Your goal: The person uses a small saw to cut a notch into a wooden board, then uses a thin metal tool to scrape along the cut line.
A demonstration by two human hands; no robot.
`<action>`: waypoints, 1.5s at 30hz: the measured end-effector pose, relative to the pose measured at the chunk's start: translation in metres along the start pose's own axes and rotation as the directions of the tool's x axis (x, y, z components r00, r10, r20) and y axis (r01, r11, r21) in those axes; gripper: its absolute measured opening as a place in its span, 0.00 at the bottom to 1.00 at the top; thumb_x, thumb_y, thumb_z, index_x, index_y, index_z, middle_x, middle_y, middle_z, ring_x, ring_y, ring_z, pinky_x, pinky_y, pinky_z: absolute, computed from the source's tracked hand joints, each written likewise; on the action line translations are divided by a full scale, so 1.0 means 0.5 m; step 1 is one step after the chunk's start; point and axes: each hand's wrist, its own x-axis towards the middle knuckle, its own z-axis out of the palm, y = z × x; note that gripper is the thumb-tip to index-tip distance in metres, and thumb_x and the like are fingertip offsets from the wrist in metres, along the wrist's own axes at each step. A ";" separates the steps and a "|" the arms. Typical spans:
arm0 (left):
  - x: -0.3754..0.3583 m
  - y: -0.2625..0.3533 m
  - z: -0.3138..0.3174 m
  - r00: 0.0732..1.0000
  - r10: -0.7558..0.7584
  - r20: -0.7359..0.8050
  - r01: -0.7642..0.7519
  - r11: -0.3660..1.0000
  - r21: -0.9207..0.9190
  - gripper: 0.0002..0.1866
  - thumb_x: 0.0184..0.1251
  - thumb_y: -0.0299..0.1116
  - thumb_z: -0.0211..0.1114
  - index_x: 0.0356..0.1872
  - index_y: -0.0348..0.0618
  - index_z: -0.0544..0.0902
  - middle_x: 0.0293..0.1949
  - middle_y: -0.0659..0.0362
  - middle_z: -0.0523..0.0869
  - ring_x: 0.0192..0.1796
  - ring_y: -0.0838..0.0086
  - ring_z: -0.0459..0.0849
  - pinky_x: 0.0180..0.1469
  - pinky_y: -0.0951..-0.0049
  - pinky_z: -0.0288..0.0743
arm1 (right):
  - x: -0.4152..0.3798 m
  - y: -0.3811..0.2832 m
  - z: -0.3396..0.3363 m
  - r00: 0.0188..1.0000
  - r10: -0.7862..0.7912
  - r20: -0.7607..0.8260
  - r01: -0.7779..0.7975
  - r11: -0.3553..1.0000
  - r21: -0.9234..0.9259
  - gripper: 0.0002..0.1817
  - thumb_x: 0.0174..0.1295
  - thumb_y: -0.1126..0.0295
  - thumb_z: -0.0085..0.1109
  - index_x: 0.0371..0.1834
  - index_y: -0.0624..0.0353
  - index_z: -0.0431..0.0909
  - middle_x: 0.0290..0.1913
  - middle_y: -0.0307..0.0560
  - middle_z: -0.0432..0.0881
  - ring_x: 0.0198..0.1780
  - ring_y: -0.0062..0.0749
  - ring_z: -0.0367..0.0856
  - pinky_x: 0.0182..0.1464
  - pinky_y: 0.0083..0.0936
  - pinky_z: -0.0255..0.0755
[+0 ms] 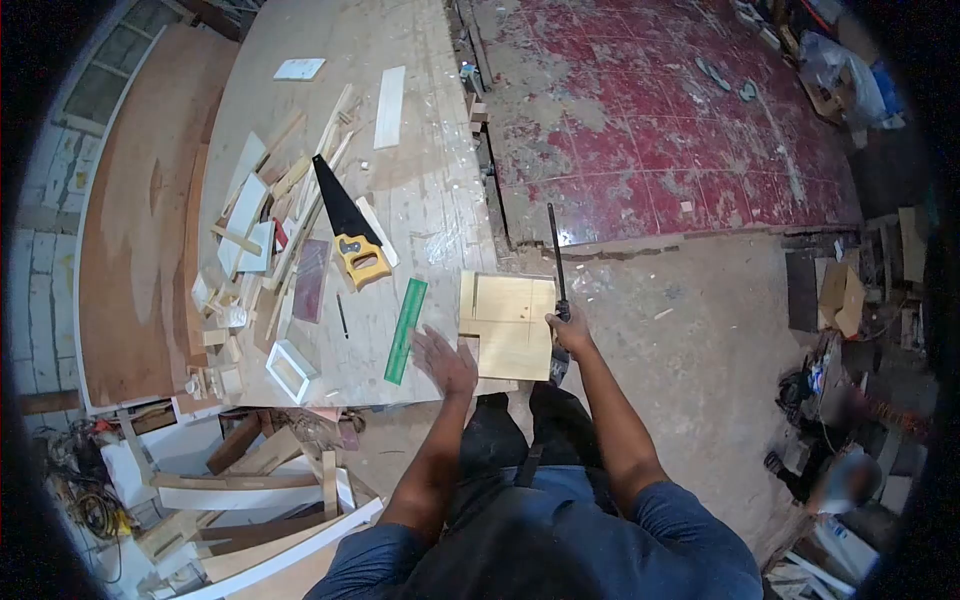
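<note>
A pale wooden board (505, 310) with a rectangular notch in its left side and pencil lines across it lies at the table's right edge. Along its right side runs a long, thin dark saw-like tool (556, 245), seen edge-on. My right hand (570, 332) is closed around this tool, right at the board's edge. My left hand (447, 364) is open with fingers spread, beside the notch. Its fingertips are close to a green ruler (406, 332). Farther left lie a pencil (342, 315) and a handsaw (352, 225) with a yellow handle.
The wooden table (425, 215) holds scrap strips, a small white frame (289, 372) and a white board piece (390, 107). A large brown panel (150, 200) stands left. Offcuts (250, 480) are piled below. A person (835, 480) is at the lower right, near clutter.
</note>
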 end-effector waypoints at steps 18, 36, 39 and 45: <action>0.192 0.117 0.043 0.722 0.578 0.379 -0.641 0.765 0.055 0.50 0.69 0.62 0.54 0.78 0.32 0.51 0.80 0.38 0.42 0.82 0.42 0.39 0.76 0.30 0.30 | 0.026 -0.031 0.064 1.000 -0.020 0.002 0.020 0.990 -0.137 0.17 0.58 0.70 0.70 0.49 0.64 0.80 0.32 0.41 0.83 0.30 0.23 0.79 0.34 0.25 0.75; 0.270 0.138 0.098 0.866 0.414 0.281 -0.467 0.871 0.155 0.42 0.74 0.54 0.49 0.80 0.40 0.50 0.82 0.45 0.42 0.83 0.47 0.36 0.77 0.31 0.28 | 0.019 -0.036 0.104 0.980 -0.142 -0.142 0.073 0.912 -0.403 0.13 0.64 0.68 0.62 0.48 0.63 0.77 0.33 0.55 0.83 0.37 0.48 0.82 0.41 0.42 0.75; 0.276 0.142 0.094 0.863 0.393 0.317 -0.456 0.876 0.157 0.41 0.74 0.52 0.48 0.81 0.43 0.49 0.82 0.46 0.41 0.83 0.48 0.36 0.77 0.33 0.29 | -0.020 -0.101 0.136 0.934 -0.279 -0.221 0.106 0.810 -0.577 0.12 0.69 0.68 0.53 0.50 0.63 0.71 0.37 0.67 0.83 0.43 0.66 0.82 0.44 0.56 0.73; 0.277 0.141 0.105 0.872 0.380 0.308 -0.440 0.884 0.156 0.43 0.71 0.55 0.50 0.81 0.46 0.48 0.82 0.47 0.42 0.83 0.46 0.36 0.77 0.32 0.28 | -0.086 -0.129 0.232 0.989 0.087 -0.118 -0.142 0.757 -0.638 0.15 0.73 0.63 0.45 0.51 0.65 0.64 0.32 0.73 0.82 0.36 0.69 0.83 0.40 0.61 0.75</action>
